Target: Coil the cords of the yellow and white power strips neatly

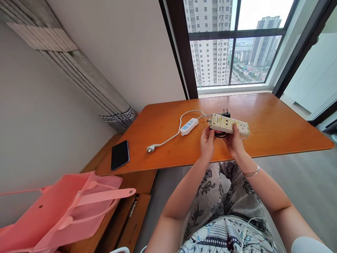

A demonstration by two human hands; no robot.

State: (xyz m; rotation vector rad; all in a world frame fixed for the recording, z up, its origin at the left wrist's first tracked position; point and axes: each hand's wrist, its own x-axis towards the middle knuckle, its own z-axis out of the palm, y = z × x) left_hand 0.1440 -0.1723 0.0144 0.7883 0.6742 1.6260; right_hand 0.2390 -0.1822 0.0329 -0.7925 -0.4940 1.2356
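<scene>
R hand [235,142] has the cream power strip [223,122] pinched, thumb on the top face about mid-length, fingers under. L hand [207,142] is at the strip's near left corner, thumb & fingertips close together by the black coiled cord [220,135] — can't tell if they pinch cord, strip or neither.

Risks: thumb hold is central, so strip could tip or roll if L hand tugs the cord. Coil sits bunched right under it; a loop could snag on fingers or slip over the table's [163,126] near edge, prob. dragging the strip w/ it. Black plug [225,113], prongs up just beyond the strip, could get knocked. White cable [181,117] runs close to the strip's left end, so a pull there might catch it & shift the small white switch unit [189,127] or the white plug [151,148] farther left.

Looks: strip is long, boxy, w/ dark socket slots & yellowish marks or label at left end — worn or grubby, held over table's near side, tilted slightly down to the right. Dark phone or tablet [120,155] lies flat at table's left end, well apart; pink bag [100,196] beyond that.
</scene>
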